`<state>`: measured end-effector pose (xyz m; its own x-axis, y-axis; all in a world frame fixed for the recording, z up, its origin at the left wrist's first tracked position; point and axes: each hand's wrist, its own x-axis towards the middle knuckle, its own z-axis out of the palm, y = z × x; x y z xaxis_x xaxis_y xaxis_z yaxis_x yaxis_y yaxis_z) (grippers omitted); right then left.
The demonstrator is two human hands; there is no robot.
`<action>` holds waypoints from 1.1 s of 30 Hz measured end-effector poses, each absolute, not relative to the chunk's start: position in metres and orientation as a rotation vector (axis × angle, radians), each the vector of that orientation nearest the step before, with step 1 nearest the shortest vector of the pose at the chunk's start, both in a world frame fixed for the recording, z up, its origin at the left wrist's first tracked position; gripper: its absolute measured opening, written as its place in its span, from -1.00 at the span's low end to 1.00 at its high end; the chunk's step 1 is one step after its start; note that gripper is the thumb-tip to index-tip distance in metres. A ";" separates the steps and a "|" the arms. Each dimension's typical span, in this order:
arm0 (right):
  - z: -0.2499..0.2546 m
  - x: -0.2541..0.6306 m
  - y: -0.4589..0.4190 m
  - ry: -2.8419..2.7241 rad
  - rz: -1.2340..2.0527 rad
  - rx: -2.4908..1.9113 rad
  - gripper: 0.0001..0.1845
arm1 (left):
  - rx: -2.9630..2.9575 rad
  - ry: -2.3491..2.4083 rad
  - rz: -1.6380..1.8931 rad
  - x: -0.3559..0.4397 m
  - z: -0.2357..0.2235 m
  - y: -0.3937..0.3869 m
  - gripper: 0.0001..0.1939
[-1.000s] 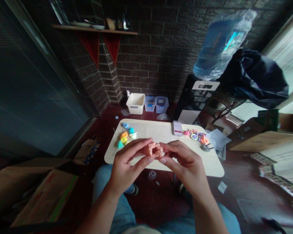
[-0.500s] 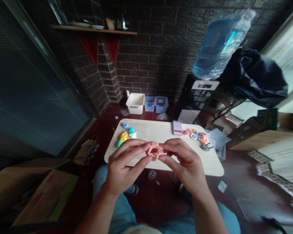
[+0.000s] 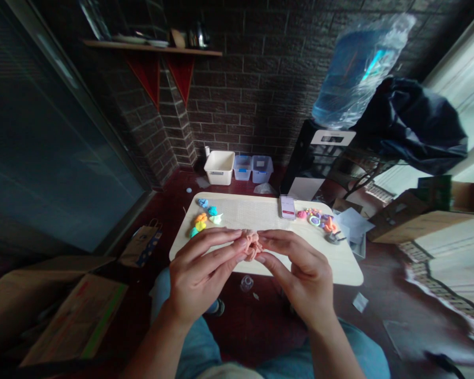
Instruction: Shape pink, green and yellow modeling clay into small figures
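Between my two hands, above the near edge of the table, is a ring-like piece of peach-pink modelling clay [image 3: 252, 245] with a lumpy rim and a small hollow in its middle. My left hand [image 3: 205, 273] pinches its left side between fingertips and thumb. On the other side, the fingertips and thumb of my right hand [image 3: 300, 268] grip it too. Fingertips hide parts of both sides. Lumps of blue, teal, orange and yellow clay [image 3: 200, 223] lie on the table to the left. Small colourful clay pieces [image 3: 315, 220] and a grey one [image 3: 334, 238] lie to the right.
The cream table [image 3: 345, 268] carries a phone [image 3: 287, 207] at its back edge. Behind it stand a white bin [image 3: 220, 169], blue-tinted boxes [image 3: 262, 168] and a water dispenser [image 3: 312, 158]. Cardboard boxes [image 3: 75, 321] flank me. A small clear container [image 3: 246, 283] is on the floor.
The clay ring's hollow has become narrower. My left fingers have shifted further onto its left side, and my right hand has moved only slightly.
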<state>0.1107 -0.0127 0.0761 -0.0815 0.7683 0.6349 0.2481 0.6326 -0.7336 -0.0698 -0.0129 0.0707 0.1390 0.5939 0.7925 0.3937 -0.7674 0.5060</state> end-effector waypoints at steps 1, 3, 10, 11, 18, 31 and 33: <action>0.076 0.110 -0.013 -1.638 0.523 -0.861 -0.77 | 2.223 0.986 1.680 -0.070 0.070 -0.013 -0.48; 0.077 0.109 -0.014 -1.632 0.507 -0.881 -0.78 | 2.208 0.993 1.673 -0.069 0.070 -0.013 -0.51; 0.078 0.103 -0.021 -1.608 0.468 -0.915 -0.79 | 2.221 0.989 1.678 -0.068 0.071 -0.013 -0.51; 0.079 0.103 -0.021 -1.609 0.462 -0.916 -0.78 | 2.218 0.989 1.674 -0.068 0.071 -0.013 -0.50; 0.077 0.099 -0.023 -1.560 0.441 -1.000 -0.82 | 2.145 1.037 1.576 -0.065 0.071 -0.013 -0.57; 0.080 0.119 -0.018 -1.629 0.770 -0.898 -0.69 | 1.596 0.874 1.446 -0.070 0.066 -0.015 -0.65; 0.082 0.121 -0.016 -1.643 0.794 -0.880 -0.71 | 1.665 0.861 1.458 -0.071 0.068 -0.016 -0.64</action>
